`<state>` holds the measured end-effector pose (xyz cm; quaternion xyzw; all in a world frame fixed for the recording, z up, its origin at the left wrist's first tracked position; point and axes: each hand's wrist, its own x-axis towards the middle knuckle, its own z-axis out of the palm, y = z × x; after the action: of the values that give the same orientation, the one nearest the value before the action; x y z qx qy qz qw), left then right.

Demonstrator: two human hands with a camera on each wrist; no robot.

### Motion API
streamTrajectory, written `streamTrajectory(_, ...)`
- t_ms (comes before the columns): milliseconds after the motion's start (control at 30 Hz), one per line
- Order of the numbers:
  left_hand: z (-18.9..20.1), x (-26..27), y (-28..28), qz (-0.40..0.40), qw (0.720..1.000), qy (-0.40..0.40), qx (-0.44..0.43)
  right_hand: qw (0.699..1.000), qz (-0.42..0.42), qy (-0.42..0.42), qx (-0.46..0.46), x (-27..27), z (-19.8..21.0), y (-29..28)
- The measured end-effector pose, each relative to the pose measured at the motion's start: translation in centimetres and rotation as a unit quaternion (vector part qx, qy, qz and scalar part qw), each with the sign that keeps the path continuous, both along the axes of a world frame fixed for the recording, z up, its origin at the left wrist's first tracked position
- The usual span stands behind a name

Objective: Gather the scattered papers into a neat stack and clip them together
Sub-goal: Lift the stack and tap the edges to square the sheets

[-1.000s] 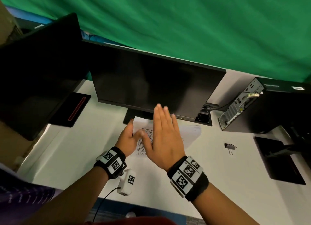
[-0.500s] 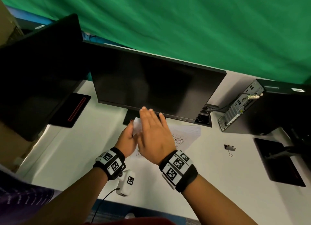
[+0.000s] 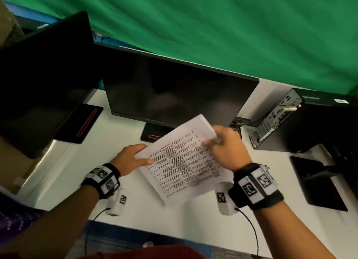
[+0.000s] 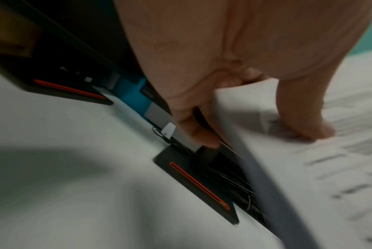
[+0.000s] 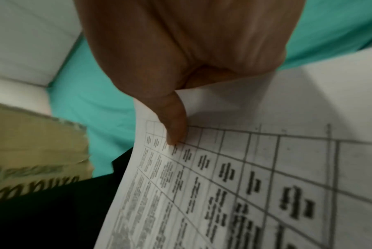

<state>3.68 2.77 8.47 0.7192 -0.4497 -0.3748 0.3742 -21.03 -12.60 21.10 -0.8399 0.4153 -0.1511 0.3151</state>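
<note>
A sheaf of white printed papers (image 3: 180, 162) hangs tilted above the white desk (image 3: 77, 171), held at two sides. My left hand (image 3: 143, 156) grips its left edge, thumb on top and fingers underneath; the left wrist view shows that grip (image 4: 255, 136) on the papers (image 4: 308, 176). My right hand (image 3: 213, 140) pinches the upper right edge. In the right wrist view, that hand's thumb (image 5: 174, 129) presses on the printed table of the top sheet (image 5: 244, 185). The binder clip is hidden behind my right wrist.
A dark monitor (image 3: 174, 96) stands just behind the papers, its base (image 3: 153, 136) under them. Another dark screen (image 3: 44, 74) is at the left. A black computer tower (image 3: 310, 123) and a flat black stand base (image 3: 317, 183) sit at the right. Green cloth hangs behind.
The papers lay on the desk under my flat right hand, which slid left over them. Now both hands hold them raised off the desk and turned at an angle.
</note>
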Motion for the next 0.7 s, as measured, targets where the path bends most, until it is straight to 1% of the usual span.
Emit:
streamTrajectory(33,-0.2,0.7,0.5,0.011,0.999,0.034,0.001,0.998,-0.023,-0.037,0.046,-1.3,-0.4,-0.6)
streamTrajectory(100,-0.4,1.3,1.3,0.065,0.986,0.149,-0.043,0.981,-0.065,-0.120,0.138,-3.6,-1.7,-1.3)
streamTrajectory(167,-0.2,0.7,1.1,0.113,0.962,0.234,-0.084,0.952,-0.100,-0.196,0.213,-4.8,-3.4,-1.1)
streamTrajectory(200,0.1,0.0,0.7,0.117,0.950,0.270,-0.102,0.937,-0.113,-0.224,0.244,-5.1,-4.4,-0.8)
streamTrajectory(233,0.5,-0.9,0.0,0.117,0.945,0.285,-0.109,0.923,-0.124,-0.247,0.267,-5.2,-5.4,-0.6)
streamTrajectory(267,1.0,-1.8,-0.8,0.119,0.946,0.277,-0.117,0.912,-0.132,-0.268,0.281,-5.1,-6.2,-0.2)
streamTrajectory(333,1.7,-3.2,-1.9,0.133,0.967,0.185,-0.116,0.895,-0.150,-0.309,0.284,-4.9,-8.1,0.4)
streamTrajectory(400,1.8,-4.0,-2.3,0.161,0.976,0.090,-0.116,0.880,-0.171,-0.341,0.282,-4.7,-9.9,0.9)
streamTrajectory(433,1.9,-4.4,-2.2,0.170,0.976,0.063,-0.121,0.879,-0.180,-0.347,0.274,-4.7,-10.7,1.2)
streamTrajectory(467,1.6,-4.8,-2.1,0.174,0.976,0.044,-0.125,0.884,-0.186,-0.341,0.259,-4.7,-11.6,1.5)
streamTrajectory(533,0.6,-5.4,-1.8,0.179,0.978,0.029,-0.101,0.908,-0.207,-0.281,0.231,-4.8,-13.4,2.0)
streamTrajectory(567,-0.1,-5.6,-1.6,0.188,0.978,0.036,-0.079,0.917,-0.213,-0.250,0.226,-4.9,-14.2,2.2)
streamTrajectory(600,-0.7,-5.6,-1.4,0.200,0.976,0.052,-0.060,0.920,-0.214,-0.237,0.226,-4.9,-14.8,2.5)
streamTrajectory(700,-1.3,-5.5,-1.2,0.231,0.964,0.117,-0.056,0.913,-0.213,-0.262,0.231,-4.9,-15.3,2.6)
